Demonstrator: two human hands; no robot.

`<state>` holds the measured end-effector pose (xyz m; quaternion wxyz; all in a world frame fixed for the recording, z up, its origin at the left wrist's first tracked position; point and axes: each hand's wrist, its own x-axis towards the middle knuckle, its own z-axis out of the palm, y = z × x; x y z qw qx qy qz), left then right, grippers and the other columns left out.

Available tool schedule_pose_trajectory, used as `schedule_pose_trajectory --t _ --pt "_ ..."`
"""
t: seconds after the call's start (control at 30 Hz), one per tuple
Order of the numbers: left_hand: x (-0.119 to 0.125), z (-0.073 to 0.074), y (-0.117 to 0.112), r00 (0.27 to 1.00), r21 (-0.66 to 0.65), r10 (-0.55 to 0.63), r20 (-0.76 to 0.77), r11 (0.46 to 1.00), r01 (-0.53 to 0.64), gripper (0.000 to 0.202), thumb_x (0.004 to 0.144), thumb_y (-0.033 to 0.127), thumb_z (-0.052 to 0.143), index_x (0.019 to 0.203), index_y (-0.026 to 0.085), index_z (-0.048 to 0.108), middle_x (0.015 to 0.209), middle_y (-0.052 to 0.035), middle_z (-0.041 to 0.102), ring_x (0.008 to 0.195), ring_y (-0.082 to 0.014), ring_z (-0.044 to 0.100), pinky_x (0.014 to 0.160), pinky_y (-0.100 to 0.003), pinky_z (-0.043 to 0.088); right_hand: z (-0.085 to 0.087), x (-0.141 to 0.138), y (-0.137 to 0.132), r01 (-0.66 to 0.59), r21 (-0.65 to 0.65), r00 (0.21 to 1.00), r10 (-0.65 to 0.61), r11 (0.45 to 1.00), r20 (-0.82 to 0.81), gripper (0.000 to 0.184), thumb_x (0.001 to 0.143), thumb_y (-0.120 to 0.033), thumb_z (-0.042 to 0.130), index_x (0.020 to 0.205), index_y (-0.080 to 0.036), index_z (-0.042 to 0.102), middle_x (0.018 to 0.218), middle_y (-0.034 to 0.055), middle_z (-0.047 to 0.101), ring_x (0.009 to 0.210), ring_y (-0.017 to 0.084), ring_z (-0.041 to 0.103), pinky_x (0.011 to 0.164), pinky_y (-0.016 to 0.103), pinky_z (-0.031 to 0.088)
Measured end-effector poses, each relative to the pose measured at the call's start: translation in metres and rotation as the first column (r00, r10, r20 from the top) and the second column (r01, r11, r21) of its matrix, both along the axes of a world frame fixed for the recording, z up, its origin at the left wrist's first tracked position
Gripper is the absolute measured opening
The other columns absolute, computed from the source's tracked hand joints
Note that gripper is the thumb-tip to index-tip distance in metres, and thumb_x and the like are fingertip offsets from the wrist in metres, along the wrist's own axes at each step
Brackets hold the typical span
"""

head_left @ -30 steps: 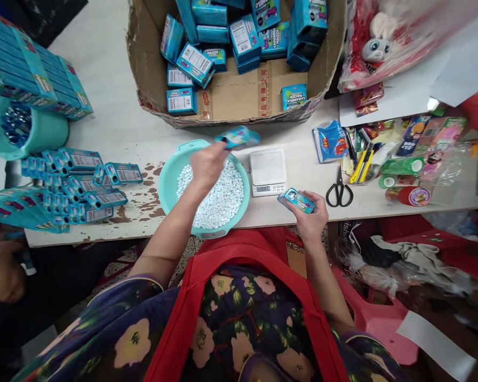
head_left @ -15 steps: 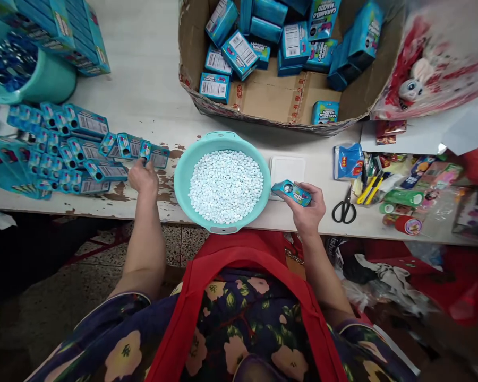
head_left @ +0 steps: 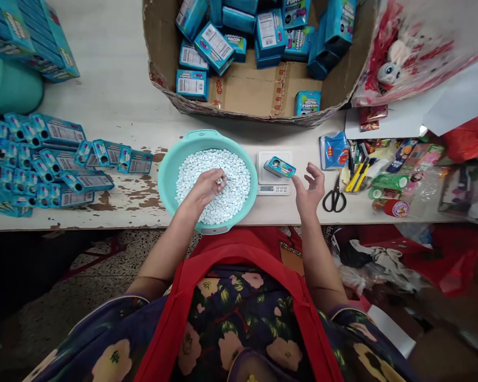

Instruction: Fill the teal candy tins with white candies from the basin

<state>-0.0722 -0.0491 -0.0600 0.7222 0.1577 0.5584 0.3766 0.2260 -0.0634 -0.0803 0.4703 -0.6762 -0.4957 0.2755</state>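
Note:
A turquoise basin [head_left: 166, 180] holds a heap of small pale-blue candies [head_left: 235, 183]. Over the heap, my left hand [head_left: 210, 187] is closed, with a few candies showing at its fingertips. A small blue candy box [head_left: 280, 166], with a round hole in its end, lies on a white digital scale [head_left: 274, 190] just right of the basin. My right hand [head_left: 309, 190] is beside the scale, its fingers spread and holding nothing, the thumb close to the box. More blue boxes [head_left: 90, 181] lie in rows at the left of the table.
Behind the basin stands a cardboard carton [head_left: 242, 101] with blue boxes inside. To the right are black scissors [head_left: 334, 199], yellow cutters [head_left: 356, 178], a blue packet [head_left: 334, 151] and assorted wrapped sweets. A turquoise bucket [head_left: 18, 87] stands at the far left.
My left hand has left the box rows and moved right, into the basin. My right hand has let go of its box, which now lies on the scale. The view has shifted slightly.

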Motion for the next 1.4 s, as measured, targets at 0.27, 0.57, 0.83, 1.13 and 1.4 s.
schedule_pose_trajectory --t 0.27,0.57,0.83,1.13,1.4 --pt "-0.002 0.002 0.010 0.858 -0.077 -0.436 -0.272 0.899 0.432 0.014 0.078 0.027 0.064 0.079 0.014 0.058 0.064 -0.0017 0.058 0.048 -0.0094 0.051 0.048 -0.022 0.036 -0.018 0.032 -0.051 0.230 -0.143 0.965 -0.245 0.963 -0.098 0.039 0.074 -0.040 0.074 0.104 -0.020 0.059 0.106 0.0060 0.067 0.096 0.018 0.064 0.085 0.036 0.052" --pt "0.036 0.042 0.055 0.036 -0.136 -0.456 -0.889 0.340 0.931 0.021 0.085 0.021 0.048 0.088 0.015 0.067 0.094 -0.0101 0.069 0.087 -0.0228 0.061 0.077 -0.032 0.043 -0.033 0.031 -0.067 0.268 -0.181 0.932 -0.302 0.946 -0.202 0.041 0.073 -0.042 0.074 0.102 -0.019 0.059 0.103 0.0073 0.069 0.091 0.017 0.066 0.086 0.037 0.054" --pt "0.106 0.056 0.086 -0.033 -0.095 -0.321 -0.947 0.181 0.979 0.022 0.084 0.015 0.049 0.092 0.015 0.070 0.096 -0.0094 0.064 0.086 -0.0213 0.060 0.072 -0.031 0.040 -0.041 0.033 -0.078 0.253 -0.210 0.919 -0.303 0.944 -0.253 0.041 0.074 -0.042 0.075 0.104 -0.019 0.060 0.103 0.0082 0.069 0.092 0.018 0.067 0.090 0.040 0.054" --pt "0.126 0.042 0.084 -0.126 -0.155 -0.221 -0.967 0.120 0.981 0.028 0.085 0.009 0.044 0.105 0.017 0.063 0.104 -0.0092 0.059 0.081 -0.0200 0.058 0.068 -0.031 0.038 -0.043 0.037 -0.079 0.254 -0.243 0.910 -0.316 0.936 -0.270 0.041 0.074 -0.043 0.074 0.104 -0.019 0.061 0.103 0.0085 0.070 0.092 0.019 0.067 0.092 0.041 0.054" --pt "0.101 0.048 0.084 0.167 0.068 -0.238 -0.957 0.374 0.925 0.021 0.082 0.011 0.051 0.096 0.017 0.065 0.100 -0.0068 0.064 0.092 -0.0207 0.058 0.082 -0.032 0.043 -0.041 0.042 -0.074 0.254 -0.229 0.921 -0.308 0.940 -0.240 0.041 0.074 -0.043 0.074 0.104 -0.018 0.061 0.102 0.0082 0.070 0.091 0.018 0.067 0.091 0.041 0.054"
